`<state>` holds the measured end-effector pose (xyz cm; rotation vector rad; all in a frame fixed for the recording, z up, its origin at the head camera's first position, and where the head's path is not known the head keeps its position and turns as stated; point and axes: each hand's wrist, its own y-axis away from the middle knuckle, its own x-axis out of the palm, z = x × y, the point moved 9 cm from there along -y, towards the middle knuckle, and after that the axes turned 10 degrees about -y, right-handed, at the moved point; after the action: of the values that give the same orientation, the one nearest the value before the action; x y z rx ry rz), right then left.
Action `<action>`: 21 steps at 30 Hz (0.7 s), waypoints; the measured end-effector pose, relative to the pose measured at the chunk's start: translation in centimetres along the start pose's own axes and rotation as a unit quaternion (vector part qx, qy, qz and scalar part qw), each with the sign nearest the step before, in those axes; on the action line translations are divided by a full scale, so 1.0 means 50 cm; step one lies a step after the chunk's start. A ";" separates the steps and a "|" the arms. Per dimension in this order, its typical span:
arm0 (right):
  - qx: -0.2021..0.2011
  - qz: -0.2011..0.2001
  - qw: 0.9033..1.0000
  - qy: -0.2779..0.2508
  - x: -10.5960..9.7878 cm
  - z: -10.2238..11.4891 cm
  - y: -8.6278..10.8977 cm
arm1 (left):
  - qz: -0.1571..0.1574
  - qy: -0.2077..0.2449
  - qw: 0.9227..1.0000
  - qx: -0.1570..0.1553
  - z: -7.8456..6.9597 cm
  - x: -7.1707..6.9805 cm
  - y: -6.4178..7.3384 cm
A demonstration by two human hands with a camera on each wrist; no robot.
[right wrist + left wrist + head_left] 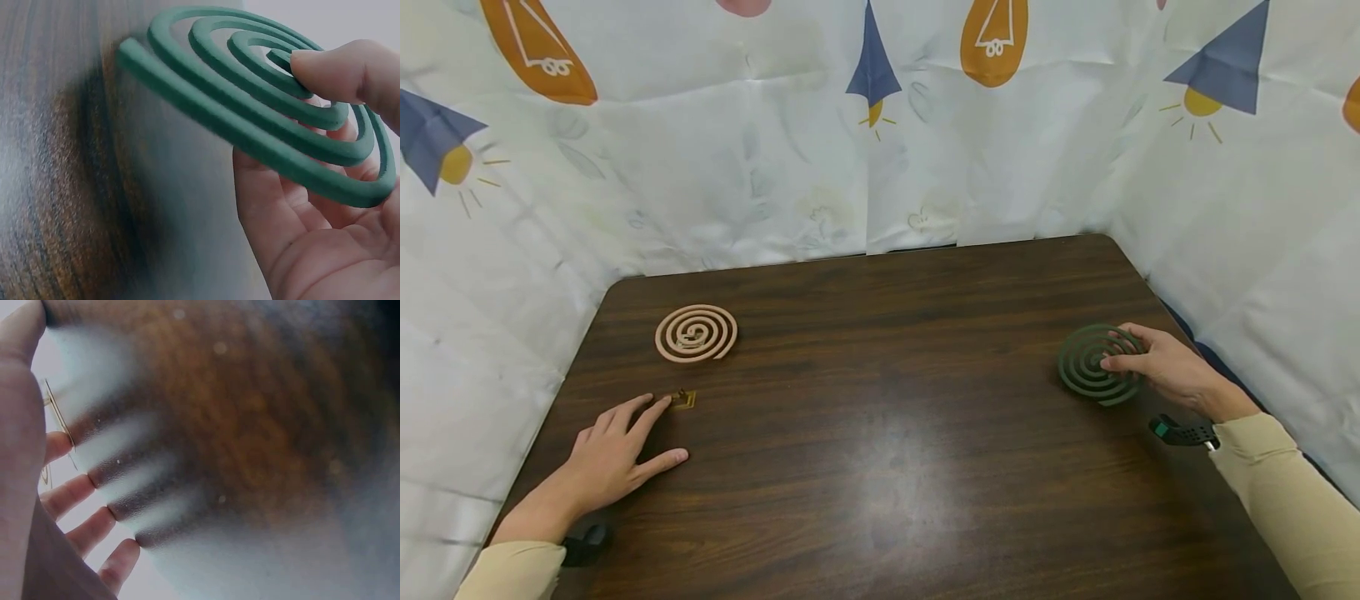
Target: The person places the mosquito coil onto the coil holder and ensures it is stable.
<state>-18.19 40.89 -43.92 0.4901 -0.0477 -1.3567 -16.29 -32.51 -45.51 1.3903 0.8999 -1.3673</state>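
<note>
My right hand [1172, 371] pinches a green mosquito coil [1093, 362] near its centre, thumb on top and fingers beneath. The right wrist view shows the coil [250, 134] tilted and raised off the table, its outer end pointing away from the palm. On the left, my left hand [606, 458] lies with fingers spread and fingertips down on the table. Its index fingertip is right at a small gold metal coil stand [683, 402]; in the left wrist view a thin gold edge of the stand [60, 415] shows past the fingers. A tan mosquito coil [694, 335] lies flat behind the stand.
The dark wood-grain table [887, 350] has rounded far corners. White printed curtains [805, 167] hang along its back and both sides, close to the right forearm. Each wrist wears a black band [1183, 432].
</note>
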 end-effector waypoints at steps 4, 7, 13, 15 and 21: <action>-0.004 -0.005 1.000 -0.008 0.002 0.007 -0.002 | -0.001 0.000 1.000 0.001 0.001 0.000 0.000; -0.008 -0.011 1.000 -0.007 0.001 0.010 -0.003 | -0.002 0.000 1.000 0.001 0.000 0.000 0.001; -0.011 -0.013 1.000 -0.005 0.002 0.014 -0.007 | -0.002 -0.002 1.000 0.001 0.001 0.001 0.001; -0.011 -0.010 1.000 -0.013 0.004 0.016 -0.009 | -0.002 -0.002 1.000 0.001 0.001 0.001 0.001; -0.008 0.000 0.998 -0.069 0.011 0.023 -0.012 | 0.002 -0.001 1.000 -0.001 0.001 0.002 0.002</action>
<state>-18.99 39.93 -43.23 0.3829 -0.1502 -1.3891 -16.21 -32.59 -45.58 1.3894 0.8961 -1.3636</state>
